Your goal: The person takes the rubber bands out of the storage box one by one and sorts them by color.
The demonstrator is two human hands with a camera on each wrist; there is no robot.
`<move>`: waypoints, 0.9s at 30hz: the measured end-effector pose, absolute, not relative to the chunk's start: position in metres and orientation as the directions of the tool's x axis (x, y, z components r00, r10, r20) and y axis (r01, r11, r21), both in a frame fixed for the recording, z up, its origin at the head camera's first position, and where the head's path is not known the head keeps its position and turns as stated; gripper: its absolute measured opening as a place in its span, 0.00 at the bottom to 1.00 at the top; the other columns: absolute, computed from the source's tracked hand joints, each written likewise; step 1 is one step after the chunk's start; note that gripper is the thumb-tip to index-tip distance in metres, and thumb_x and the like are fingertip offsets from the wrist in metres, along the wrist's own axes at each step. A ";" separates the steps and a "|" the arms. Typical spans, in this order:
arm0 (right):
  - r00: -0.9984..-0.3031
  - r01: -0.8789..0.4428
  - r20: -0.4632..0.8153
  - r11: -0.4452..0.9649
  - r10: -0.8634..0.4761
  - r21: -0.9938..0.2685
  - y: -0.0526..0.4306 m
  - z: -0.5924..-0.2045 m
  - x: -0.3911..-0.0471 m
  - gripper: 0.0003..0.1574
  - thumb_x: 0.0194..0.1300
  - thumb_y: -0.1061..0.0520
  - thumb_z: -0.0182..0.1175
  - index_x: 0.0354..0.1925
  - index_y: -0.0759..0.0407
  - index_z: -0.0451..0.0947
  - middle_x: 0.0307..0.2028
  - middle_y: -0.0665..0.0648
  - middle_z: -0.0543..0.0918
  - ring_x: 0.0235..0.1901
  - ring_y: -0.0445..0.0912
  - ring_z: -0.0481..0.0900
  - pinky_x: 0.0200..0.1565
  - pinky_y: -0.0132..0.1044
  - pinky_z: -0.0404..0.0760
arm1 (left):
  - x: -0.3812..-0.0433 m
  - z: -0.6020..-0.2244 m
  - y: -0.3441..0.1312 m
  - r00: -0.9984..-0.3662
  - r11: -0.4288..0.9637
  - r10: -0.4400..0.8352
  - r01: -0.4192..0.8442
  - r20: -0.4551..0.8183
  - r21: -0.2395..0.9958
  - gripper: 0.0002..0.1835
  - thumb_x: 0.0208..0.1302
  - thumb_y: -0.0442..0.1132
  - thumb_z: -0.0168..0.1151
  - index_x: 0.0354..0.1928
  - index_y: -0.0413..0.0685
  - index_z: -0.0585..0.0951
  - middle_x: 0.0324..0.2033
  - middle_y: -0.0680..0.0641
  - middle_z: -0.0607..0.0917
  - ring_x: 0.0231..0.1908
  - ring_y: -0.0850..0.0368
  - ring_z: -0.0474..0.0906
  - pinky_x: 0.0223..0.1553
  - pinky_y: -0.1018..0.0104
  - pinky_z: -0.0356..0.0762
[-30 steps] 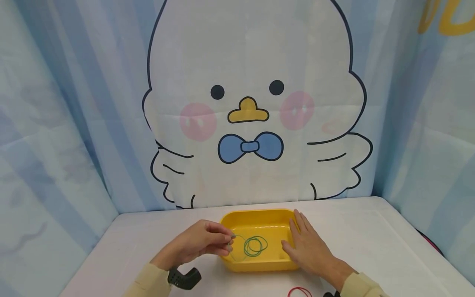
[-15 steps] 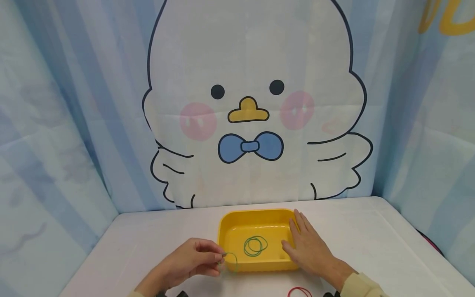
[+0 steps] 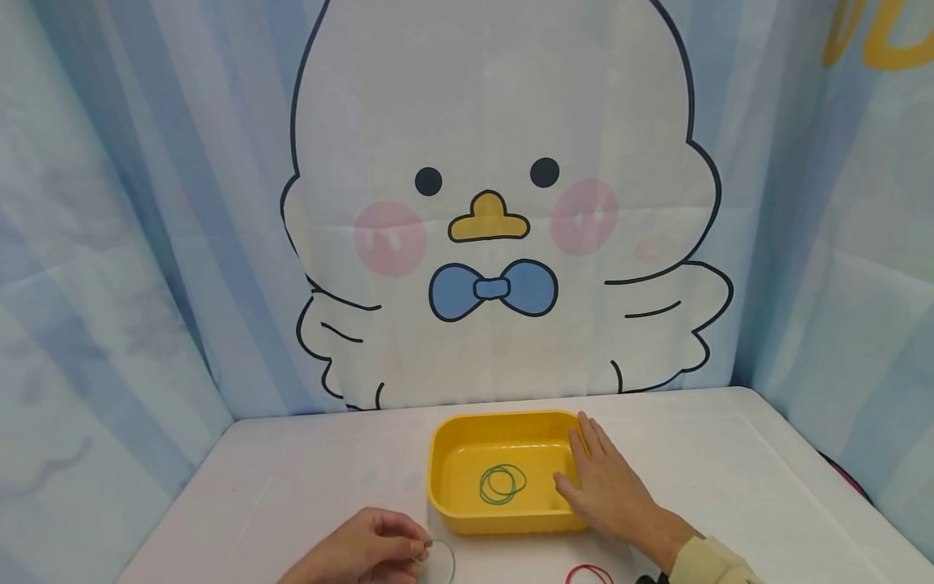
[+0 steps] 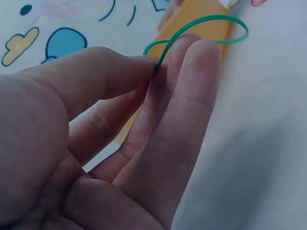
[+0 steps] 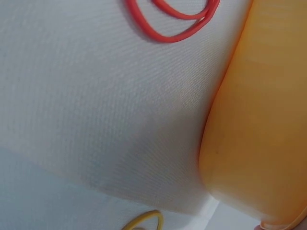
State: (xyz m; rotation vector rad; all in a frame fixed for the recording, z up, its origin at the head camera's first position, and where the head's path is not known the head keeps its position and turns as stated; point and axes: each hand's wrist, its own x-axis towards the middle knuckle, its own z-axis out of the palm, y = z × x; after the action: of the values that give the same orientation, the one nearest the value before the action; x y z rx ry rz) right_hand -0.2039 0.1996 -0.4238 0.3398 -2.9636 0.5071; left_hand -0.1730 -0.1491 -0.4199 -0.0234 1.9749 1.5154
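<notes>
My left grip (image 3: 372, 547) pinches a green rubber loop (image 4: 213, 17); my straight-fingered right grip (image 3: 607, 487) touches a rectangular yellow plastic tray (image 3: 511, 524) at three o'clock.

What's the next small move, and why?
I'd lower the left hand and lay down its pinched green rubber band, probably on the table: the band is outside the yellow tray, a red rubber band lies on the table, and the right hand rests against the tray's right side.

Red band (image 5: 165, 39) near yellow tray (image 5: 259, 110); white cloth (image 5: 96, 96)
</notes>
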 end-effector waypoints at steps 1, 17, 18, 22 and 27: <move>-0.968 -0.240 0.154 0.918 -0.201 -0.315 0.200 -0.424 -0.204 0.48 0.71 0.42 0.51 0.72 0.75 0.54 0.77 0.71 0.47 0.76 0.66 0.48 0.75 0.61 0.52 | -0.173 -0.423 -0.150 -0.796 0.349 0.350 -0.379 -0.494 0.857 0.11 0.66 0.40 0.64 0.46 0.44 0.86 0.35 0.50 0.90 0.29 0.64 0.82 0.38 0.72 0.85; -0.968 -0.243 0.139 0.920 -0.209 -0.307 0.200 -0.423 -0.203 0.48 0.71 0.42 0.51 0.72 0.75 0.53 0.77 0.71 0.46 0.76 0.66 0.48 0.75 0.61 0.51 | -0.173 -0.441 -0.146 -0.841 0.475 0.222 -0.350 -0.494 0.808 0.08 0.66 0.40 0.64 0.42 0.45 0.86 0.33 0.51 0.89 0.32 0.59 0.83 0.40 0.65 0.86; -0.968 -0.242 0.136 0.920 -0.209 -0.308 0.200 -0.423 -0.203 0.48 0.71 0.42 0.51 0.73 0.75 0.53 0.77 0.71 0.46 0.76 0.66 0.48 0.75 0.61 0.51 | -0.172 -0.440 -0.146 -0.845 0.476 0.213 -0.350 -0.491 0.807 0.08 0.67 0.40 0.63 0.42 0.44 0.86 0.33 0.50 0.89 0.31 0.59 0.83 0.40 0.65 0.86; -0.969 -0.240 0.128 0.918 -0.210 -0.316 0.200 -0.422 -0.202 0.48 0.71 0.42 0.50 0.73 0.74 0.53 0.77 0.71 0.46 0.76 0.66 0.47 0.75 0.61 0.51 | -0.170 -0.432 -0.145 -0.855 0.481 0.183 -0.352 -0.485 0.803 0.10 0.69 0.39 0.58 0.42 0.42 0.86 0.32 0.49 0.89 0.31 0.57 0.83 0.40 0.63 0.86; -0.969 -0.242 0.122 0.918 -0.214 -0.314 0.200 -0.421 -0.201 0.48 0.72 0.42 0.51 0.73 0.74 0.53 0.77 0.71 0.46 0.76 0.66 0.47 0.75 0.61 0.51 | -0.171 -0.421 -0.145 -0.868 0.517 0.149 -0.340 -0.473 0.786 0.13 0.71 0.40 0.55 0.43 0.40 0.86 0.32 0.50 0.89 0.31 0.58 0.83 0.40 0.62 0.86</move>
State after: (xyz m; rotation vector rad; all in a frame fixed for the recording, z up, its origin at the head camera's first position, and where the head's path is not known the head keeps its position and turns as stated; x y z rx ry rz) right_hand -0.2012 0.1996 -0.4211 0.3566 -2.9925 0.5069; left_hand -0.1705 -0.1451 -0.4209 -0.1558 2.2706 1.3292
